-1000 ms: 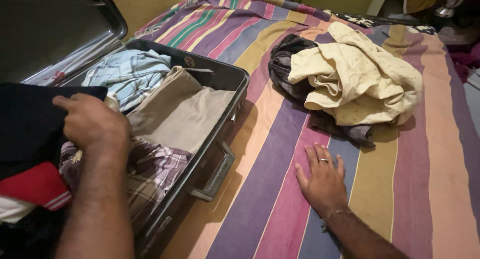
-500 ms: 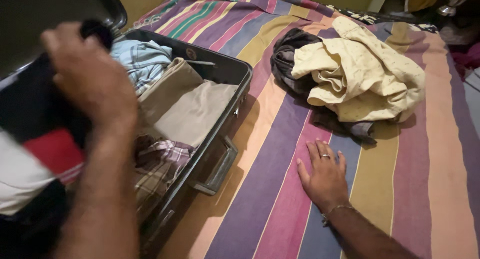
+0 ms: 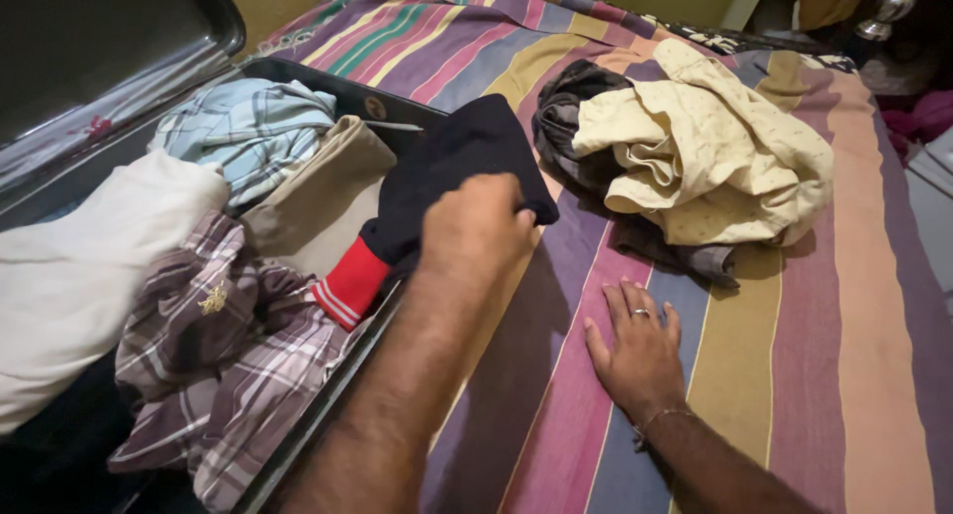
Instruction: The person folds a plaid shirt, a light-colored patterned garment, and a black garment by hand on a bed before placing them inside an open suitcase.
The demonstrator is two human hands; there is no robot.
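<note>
My left hand (image 3: 476,231) grips a dark navy garment (image 3: 462,157) with a red cuff (image 3: 349,284), holding it over the near rim of the open suitcase (image 3: 298,445). The garment hangs half over the case and half over the bed. My right hand (image 3: 640,353), with a ring and a wrist chain, lies flat and spread on the striped bedsheet (image 3: 844,355). Inside the case lie a purple checked shirt (image 3: 233,350), a white garment (image 3: 79,266), a beige folded piece (image 3: 318,192) and a light blue checked shirt (image 3: 248,127).
A heap of clothes sits on the bed to the right: a cream garment (image 3: 710,147) over dark grey fabric (image 3: 571,102). The suitcase lid (image 3: 89,48) stands open at upper left. Dark furniture edges the far right.
My left hand has swung the navy garment from the left side of the suitcase across to its right rim, uncovering the white garment and checked shirt. My right hand stayed put.
</note>
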